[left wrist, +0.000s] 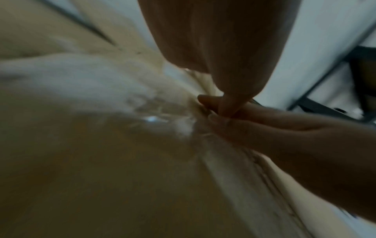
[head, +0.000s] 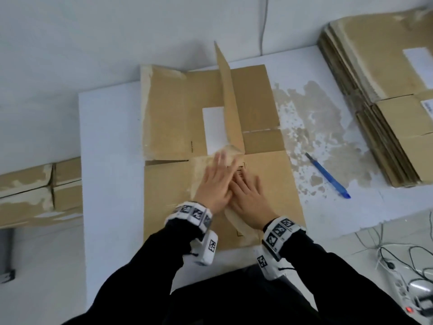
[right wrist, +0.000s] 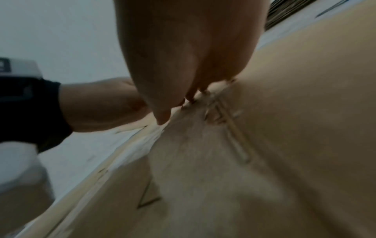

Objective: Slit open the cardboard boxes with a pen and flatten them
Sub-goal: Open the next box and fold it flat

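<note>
Both grips lie released, the left hand (head: 214, 187) and right hand (head: 249, 199) pressing straight-fingered, side by side, on the brown flattened cardboard box (head: 178, 127). Beyond their fingertips one flap (head: 228, 95) stands upright. Farther right, the blue pen (head: 328, 175) rests on the white worktop (head: 110, 127).

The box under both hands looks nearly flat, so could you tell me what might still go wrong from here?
1. One flap stands upright beyond the hands; the box may not stack flat unless it is folded down.
2. The left hand and right hand press over loose tape, which could stick to the fingers.
3. The pen lies near the box and could be knocked away.
</note>
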{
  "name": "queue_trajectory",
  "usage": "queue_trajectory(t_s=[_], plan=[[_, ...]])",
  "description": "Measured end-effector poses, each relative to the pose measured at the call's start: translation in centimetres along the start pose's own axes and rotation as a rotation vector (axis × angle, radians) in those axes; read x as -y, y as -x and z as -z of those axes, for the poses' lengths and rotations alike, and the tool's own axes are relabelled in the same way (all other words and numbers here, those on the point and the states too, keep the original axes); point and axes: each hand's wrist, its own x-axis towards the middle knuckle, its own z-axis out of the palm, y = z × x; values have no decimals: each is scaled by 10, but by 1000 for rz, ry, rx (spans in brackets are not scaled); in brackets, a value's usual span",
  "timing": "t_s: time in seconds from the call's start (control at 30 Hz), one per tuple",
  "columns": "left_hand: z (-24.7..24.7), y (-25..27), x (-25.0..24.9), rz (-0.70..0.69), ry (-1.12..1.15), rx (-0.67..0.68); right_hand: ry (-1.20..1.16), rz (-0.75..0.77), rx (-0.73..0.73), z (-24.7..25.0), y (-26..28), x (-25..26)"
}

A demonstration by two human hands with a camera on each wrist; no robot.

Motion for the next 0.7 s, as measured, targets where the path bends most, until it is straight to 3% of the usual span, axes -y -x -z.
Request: queue_trajectory(t_s=[0.1,0.27,0.33,0.4,0.43,0.53,0.7], plan=[[-4,27,55,173,-31,102,41,-107,-7,0,7,-33],[-1,75,104,370,10,-27,12,-340,-44,22,33,-67],[10,77,96,410,39,-194,-56,-359,-221,33,23,-56],[31,61,84,439,173,-439,-177,-212,-489,55,-3,-40],[46,48,78,425,253,-503,-209,-134,-545,65,-23,-31],[82,-16,74,309,293,-502,-219,-42,-414,89,-102,-9],[98,-115,92,211,99,-112,53,-120,-80,94,-200,-1]])
